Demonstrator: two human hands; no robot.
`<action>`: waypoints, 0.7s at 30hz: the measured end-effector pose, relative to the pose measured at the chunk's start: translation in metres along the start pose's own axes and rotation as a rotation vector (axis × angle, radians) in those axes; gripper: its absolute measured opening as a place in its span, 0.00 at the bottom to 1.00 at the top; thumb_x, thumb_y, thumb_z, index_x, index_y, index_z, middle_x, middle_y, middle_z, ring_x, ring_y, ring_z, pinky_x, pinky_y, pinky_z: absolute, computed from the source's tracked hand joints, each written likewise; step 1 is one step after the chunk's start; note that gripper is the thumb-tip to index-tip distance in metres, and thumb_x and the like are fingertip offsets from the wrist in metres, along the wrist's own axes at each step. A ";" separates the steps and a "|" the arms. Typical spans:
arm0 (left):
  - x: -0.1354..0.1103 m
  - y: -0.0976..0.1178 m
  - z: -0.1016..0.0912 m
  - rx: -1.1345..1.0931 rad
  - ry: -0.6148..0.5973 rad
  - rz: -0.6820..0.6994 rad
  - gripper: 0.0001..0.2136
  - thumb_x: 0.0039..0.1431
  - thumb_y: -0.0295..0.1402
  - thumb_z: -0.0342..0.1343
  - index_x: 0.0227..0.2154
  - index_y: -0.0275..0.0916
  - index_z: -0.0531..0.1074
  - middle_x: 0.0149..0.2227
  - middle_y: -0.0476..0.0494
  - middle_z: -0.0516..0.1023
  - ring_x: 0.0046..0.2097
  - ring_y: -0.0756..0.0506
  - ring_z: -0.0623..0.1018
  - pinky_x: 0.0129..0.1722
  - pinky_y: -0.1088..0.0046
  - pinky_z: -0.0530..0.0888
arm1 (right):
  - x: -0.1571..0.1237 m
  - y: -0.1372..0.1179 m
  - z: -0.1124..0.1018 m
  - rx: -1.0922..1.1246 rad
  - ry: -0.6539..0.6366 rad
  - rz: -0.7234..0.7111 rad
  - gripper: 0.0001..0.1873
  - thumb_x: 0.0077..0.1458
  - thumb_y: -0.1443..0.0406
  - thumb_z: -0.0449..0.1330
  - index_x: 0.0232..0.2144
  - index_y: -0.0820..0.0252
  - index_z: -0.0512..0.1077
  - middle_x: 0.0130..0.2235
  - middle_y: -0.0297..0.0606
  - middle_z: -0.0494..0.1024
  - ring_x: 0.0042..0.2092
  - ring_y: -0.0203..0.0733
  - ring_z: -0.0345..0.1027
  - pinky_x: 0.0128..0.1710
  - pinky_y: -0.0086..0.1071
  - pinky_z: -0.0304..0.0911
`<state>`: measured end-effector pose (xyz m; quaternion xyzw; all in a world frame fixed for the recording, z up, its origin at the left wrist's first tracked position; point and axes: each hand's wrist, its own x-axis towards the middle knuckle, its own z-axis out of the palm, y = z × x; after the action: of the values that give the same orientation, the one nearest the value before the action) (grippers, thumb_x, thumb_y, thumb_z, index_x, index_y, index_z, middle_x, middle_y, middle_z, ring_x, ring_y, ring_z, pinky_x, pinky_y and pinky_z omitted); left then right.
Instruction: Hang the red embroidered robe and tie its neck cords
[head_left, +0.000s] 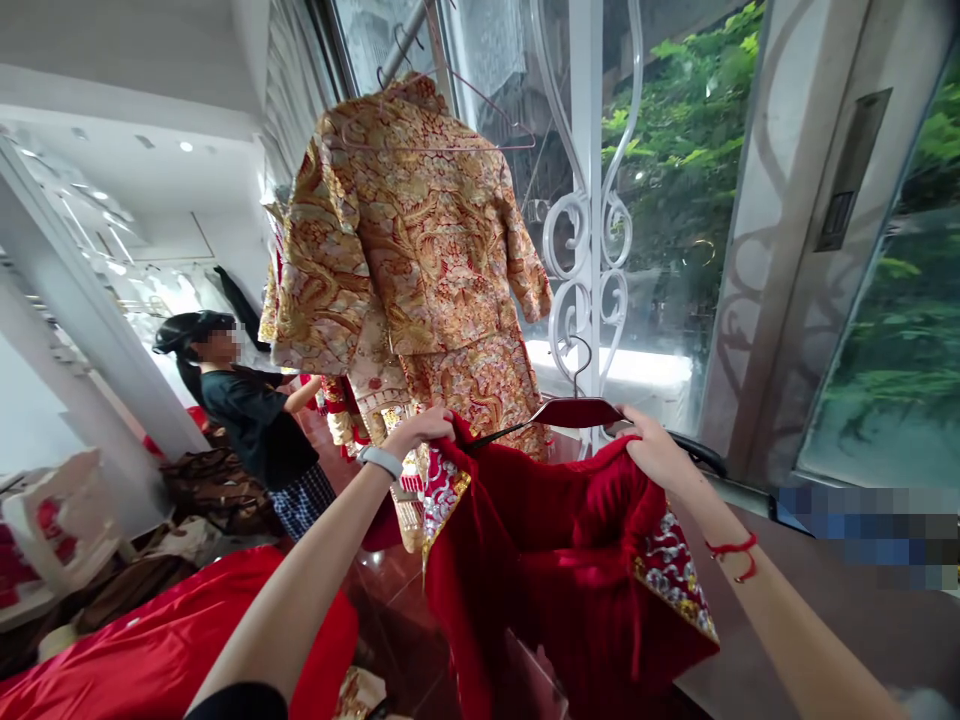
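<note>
A dark red garment (540, 570) with silver-and-gold embroidered panels hangs open between my hands, its inner side toward me. My left hand (424, 428) is closed on its upper left edge, beside one end of a dark hanger (581, 412). At the upper right edge my right hand (660, 455) is closed on the garment near the hanger's other end. The hanger spans the gap between the two edges, its metal hook pointing up. Fingertips of both hands are partly hidden behind the cloth.
Ahead, a gold brocade jacket (435, 220) hangs from a rail, with a thin pink hanger (480, 148) against it. A person (255, 420) stands at left near other garments. Red cloth (172, 640) spreads at lower left; a grey surface (847, 630) lies at right.
</note>
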<state>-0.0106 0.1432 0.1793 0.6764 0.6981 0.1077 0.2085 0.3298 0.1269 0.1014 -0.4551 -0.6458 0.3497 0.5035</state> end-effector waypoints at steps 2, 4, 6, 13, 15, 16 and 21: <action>-0.006 0.019 0.000 0.052 -0.009 0.031 0.11 0.33 0.21 0.52 0.14 0.40 0.55 0.14 0.57 0.53 0.19 0.54 0.56 0.20 0.74 0.51 | -0.007 -0.001 -0.001 -0.026 -0.006 0.014 0.34 0.32 0.70 0.46 0.47 0.60 0.65 0.21 0.27 0.69 0.25 0.40 0.62 0.27 0.30 0.55; -0.015 0.040 0.002 0.111 -0.014 0.070 0.11 0.33 0.20 0.52 0.13 0.39 0.55 0.14 0.57 0.54 0.20 0.54 0.57 0.20 0.74 0.51 | -0.017 -0.004 0.000 -0.058 -0.017 0.009 0.30 0.33 0.71 0.46 0.45 0.58 0.62 0.21 0.26 0.68 0.25 0.39 0.61 0.28 0.30 0.54; -0.028 0.060 0.006 0.172 -0.010 0.108 0.10 0.33 0.20 0.51 0.13 0.39 0.56 0.14 0.56 0.55 0.20 0.53 0.59 0.20 0.74 0.52 | -0.026 -0.009 0.001 -0.083 -0.027 0.007 0.26 0.34 0.72 0.46 0.41 0.56 0.59 0.20 0.24 0.67 0.24 0.39 0.59 0.27 0.30 0.52; -0.090 0.117 0.042 0.415 0.163 0.198 0.08 0.45 0.21 0.49 0.28 0.33 0.71 0.38 0.35 0.75 0.35 0.43 0.76 0.31 0.69 0.67 | -0.039 -0.024 0.004 -0.178 0.036 -0.024 0.21 0.35 0.74 0.46 0.35 0.53 0.52 0.20 0.25 0.68 0.24 0.40 0.60 0.26 0.30 0.50; -0.100 0.118 0.057 0.528 0.231 0.221 0.10 0.49 0.22 0.48 0.33 0.32 0.73 0.42 0.31 0.74 0.37 0.40 0.77 0.34 0.66 0.69 | -0.036 -0.022 0.003 -0.186 0.051 -0.004 0.22 0.35 0.74 0.47 0.36 0.53 0.52 0.20 0.24 0.67 0.23 0.40 0.59 0.26 0.30 0.50; -0.101 0.116 0.063 0.565 0.262 0.238 0.11 0.51 0.24 0.47 0.35 0.32 0.73 0.42 0.31 0.74 0.37 0.39 0.78 0.35 0.65 0.71 | -0.034 -0.020 0.003 -0.188 0.062 0.005 0.22 0.35 0.75 0.47 0.36 0.53 0.52 0.19 0.23 0.66 0.23 0.40 0.58 0.26 0.30 0.49; -0.086 0.086 0.073 0.541 0.344 0.441 0.13 0.60 0.32 0.48 0.46 0.34 0.69 0.40 0.37 0.77 0.43 0.39 0.76 0.42 0.62 0.72 | -0.030 -0.011 0.002 -0.107 0.027 0.022 0.22 0.35 0.74 0.46 0.37 0.52 0.52 0.18 0.21 0.63 0.21 0.37 0.53 0.25 0.29 0.47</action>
<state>0.0981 0.0537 0.1639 0.8129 0.5639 0.0737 -0.1257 0.3274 0.0948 0.1006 -0.4933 -0.6516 0.3140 0.4832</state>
